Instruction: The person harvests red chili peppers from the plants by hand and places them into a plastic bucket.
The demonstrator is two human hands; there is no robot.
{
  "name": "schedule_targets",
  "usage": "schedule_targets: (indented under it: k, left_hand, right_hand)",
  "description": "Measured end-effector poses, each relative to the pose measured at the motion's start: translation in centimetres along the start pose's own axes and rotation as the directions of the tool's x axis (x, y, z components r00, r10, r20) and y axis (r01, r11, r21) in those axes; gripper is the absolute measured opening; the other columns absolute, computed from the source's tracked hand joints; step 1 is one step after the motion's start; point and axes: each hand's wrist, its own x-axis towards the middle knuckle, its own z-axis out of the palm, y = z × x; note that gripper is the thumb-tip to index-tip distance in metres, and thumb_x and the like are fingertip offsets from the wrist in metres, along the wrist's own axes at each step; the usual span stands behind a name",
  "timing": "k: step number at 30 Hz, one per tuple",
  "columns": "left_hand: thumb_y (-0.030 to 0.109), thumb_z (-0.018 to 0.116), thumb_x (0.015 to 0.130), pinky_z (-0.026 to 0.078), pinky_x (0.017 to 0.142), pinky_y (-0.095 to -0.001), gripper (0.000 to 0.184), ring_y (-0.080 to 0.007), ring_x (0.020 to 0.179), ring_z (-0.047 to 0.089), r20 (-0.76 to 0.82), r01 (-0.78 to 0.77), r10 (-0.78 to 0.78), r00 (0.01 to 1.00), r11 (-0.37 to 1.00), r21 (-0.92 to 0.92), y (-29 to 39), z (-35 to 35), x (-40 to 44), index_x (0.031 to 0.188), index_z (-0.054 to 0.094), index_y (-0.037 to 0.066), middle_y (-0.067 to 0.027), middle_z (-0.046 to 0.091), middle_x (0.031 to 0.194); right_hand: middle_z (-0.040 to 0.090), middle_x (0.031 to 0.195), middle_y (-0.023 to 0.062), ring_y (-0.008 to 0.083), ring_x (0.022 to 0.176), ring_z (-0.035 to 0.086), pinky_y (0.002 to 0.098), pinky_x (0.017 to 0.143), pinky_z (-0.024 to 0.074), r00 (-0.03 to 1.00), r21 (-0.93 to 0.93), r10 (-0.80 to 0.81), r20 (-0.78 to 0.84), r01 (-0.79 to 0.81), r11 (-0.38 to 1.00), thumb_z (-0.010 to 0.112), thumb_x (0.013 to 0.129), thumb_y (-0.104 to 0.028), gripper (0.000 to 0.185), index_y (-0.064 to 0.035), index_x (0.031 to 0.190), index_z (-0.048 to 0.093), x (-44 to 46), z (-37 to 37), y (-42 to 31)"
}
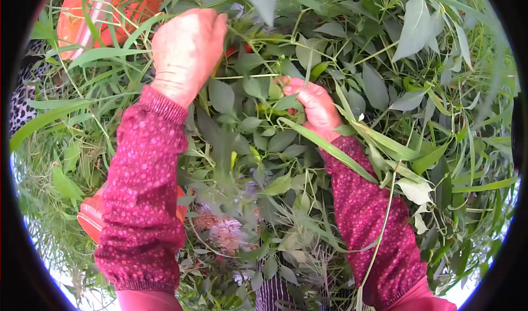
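Both of my arms wear dark pink patterned sleeves and reach into dense pepper-like green plants [280, 140]. My left hand [190, 52] is closed above the leaves at upper left, back of the hand up. Its fingertips are turned away, so what they hold, if anything, is hidden. Among the leaves near the middle, my right hand [313, 105] has its fingers curled in around stems and foliage. Leaves partly cover those fingers, and whatever is in them cannot be made out. A small red spot [247, 48], perhaps a fruit, shows right of my left hand.
An orange-red container [74, 19] with a pale rim stands at upper left. Another red container [91, 215] is partly behind my left sleeve. Long grass blades [379, 138] cross my right forearm. Spotted cloth [25, 99] shows at far left, striped cloth [272, 292] at bottom.
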Motion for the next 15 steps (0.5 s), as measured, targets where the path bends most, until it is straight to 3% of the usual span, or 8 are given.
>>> schedule_targets:
  k: [2, 3, 4, 5, 10, 12, 13, 15]
  left_hand:
    - [0.019, 0.051, 0.087, 0.051, 0.062, -0.0401, 0.021, -0.033, 0.07, 0.063, 0.358, 0.369, -0.275, 0.892, 0.901, -0.227, -0.3, 2.0, 0.6, 0.086, 0.066, 0.004, -0.0194, 0.065, 0.079]
    - [0.014, 0.049, 0.087, 0.052, 0.063, -0.0385, 0.021, -0.031, 0.072, 0.064, 0.528, 0.64, -0.376, 0.761, 0.568, -0.518, -0.6, 3.9, 0.1, 0.091, 0.065, 0.0, -0.0195, 0.065, 0.085]
    - [0.009, 0.047, 0.087, 0.052, 0.065, -0.0369, 0.022, -0.029, 0.075, 0.064, 0.711, 0.776, -0.352, 0.608, 0.078, -0.625, -1.2, 6.2, -0.8, 0.095, 0.063, -0.004, -0.0197, 0.066, 0.09]
    - [0.004, 0.046, 0.087, 0.053, 0.067, -0.0363, 0.023, -0.0272, 0.081, 0.063, 0.788, 0.788, -0.286, 0.545, -0.145, -0.598, -2.1, 8.5, -1.6, 0.101, 0.059, -0.009, -0.019, 0.063, 0.098]
    - [0.005, 0.057, 0.084, 0.048, 0.084, -0.0288, 0.028, -0.0173, 0.094, 0.06, 0.72, 0.746, -0.2, 0.664, 0.116, -0.655, 0.9, 11.3, -2.8, 0.112, 0.059, -0.001, -0.0086, 0.064, 0.104]
    - [0.009, 0.06, 0.084, 0.048, 0.082, -0.0299, 0.03, -0.0176, 0.092, 0.06, 0.707, 0.718, -0.132, 0.695, 0.186, -0.671, 1.8, 11.7, -2.5, 0.113, 0.06, 0.003, -0.008, 0.065, 0.103]
    - [0.009, 0.06, 0.084, 0.048, 0.082, -0.0299, 0.03, -0.0176, 0.092, 0.06, 0.707, 0.717, -0.129, 0.695, 0.186, -0.672, 1.4, 13.1, -2.5, 0.113, 0.06, 0.003, -0.008, 0.065, 0.103]
    - [0.013, 0.062, 0.084, 0.048, 0.079, -0.0305, 0.032, -0.0187, 0.089, 0.061, 0.577, 0.549, -0.144, 0.804, 0.552, -0.628, 0.4, 15.9, -2.8, 0.116, 0.06, 0.005, -0.0088, 0.064, 0.104]
  right_hand:
    - [0.068, 0.098, -0.0039, 0.0044, 0.076, 0.056, 0.0232, 0.063, 0.0413, 0.998, -0.012, -0.048, 0.039, 0.049, 0.999, 0.065, 0.081, -0.013, 0.023, -0.0108, 0.104, 0.068, 0.1, 0.1, 0.6]
    - [0.068, 0.099, -0.0044, 0.005, 0.077, 0.056, 0.0232, 0.064, 0.0412, 0.998, -0.007, -0.043, 0.043, 0.043, 0.999, 0.066, 0.081, -0.012, 0.023, -0.0106, 0.104, 0.068, 0.0, 0.1, 0.5]
    - [0.068, 0.099, -0.0044, 0.005, 0.077, 0.056, 0.0232, 0.064, 0.0412, 0.998, -0.001, -0.05, 0.044, 0.05, 0.999, 0.066, 0.081, -0.012, 0.023, -0.0106, 0.104, 0.068, 0.1, 0.1, 0.5]
    - [0.068, 0.099, -0.0042, 0.0051, 0.078, 0.056, 0.0237, 0.065, 0.0411, 0.996, 0.021, -0.074, 0.055, 0.073, 0.997, 0.066, 0.08, -0.011, 0.023, -0.0104, 0.103, 0.068, 0.3, 0.2, 0.7]
    - [0.067, 0.095, -0.003, 0.0058, 0.083, 0.056, 0.0259, 0.068, 0.0413, 0.999, -0.01, -0.036, -0.003, 0.036, 0.999, 0.065, 0.08, -0.01, 0.024, -0.0093, 0.104, 0.068, -0.7, 1.3, 0.8]
    - [0.066, 0.095, -0.0024, 0.0071, 0.085, 0.056, 0.0253, 0.07, 0.0412, 0.988, -0.105, -0.155, -0.013, 0.152, 0.983, 0.064, 0.081, -0.009, 0.026, -0.0094, 0.106, 0.066, 0.2, 1.0, 1.7]
    - [0.066, 0.096, -0.0016, 0.0075, 0.086, 0.056, 0.0256, 0.073, 0.0418, 0.996, -0.046, -0.091, 0.002, 0.091, 0.995, 0.064, 0.081, -0.008, 0.026, -0.0083, 0.106, 0.066, 0.1, 0.4, 1.8]
    - [0.066, 0.096, -0.0007, 0.008, 0.087, 0.056, 0.0259, 0.075, 0.0424, 0.999, 0.014, -0.03, 0.024, 0.029, 0.999, 0.063, 0.081, -0.007, 0.026, -0.0071, 0.107, 0.066, -0.6, 1.1, 0.7]
